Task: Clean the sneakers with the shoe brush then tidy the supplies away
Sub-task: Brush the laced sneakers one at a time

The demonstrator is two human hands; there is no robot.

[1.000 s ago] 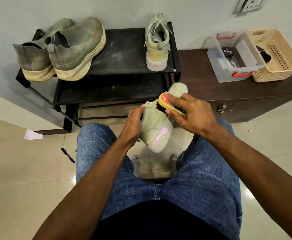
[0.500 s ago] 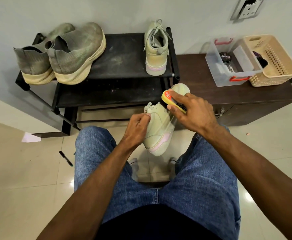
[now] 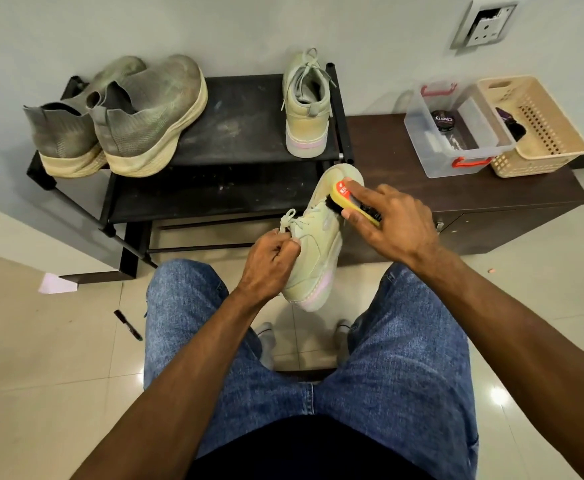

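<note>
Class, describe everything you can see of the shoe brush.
The shoe brush has a yellow, plastic-looking back with a red label at its far end and black bristles. The right hand grips it, fingers curled over its back, pressing the bristles against the toe end of the pale green sneaker, held above the knees.

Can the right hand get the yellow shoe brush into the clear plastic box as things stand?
Probably yes: the clear plastic box is open-topped, with nothing between it and the right hand, which grips the yellow shoe brush.
</note>
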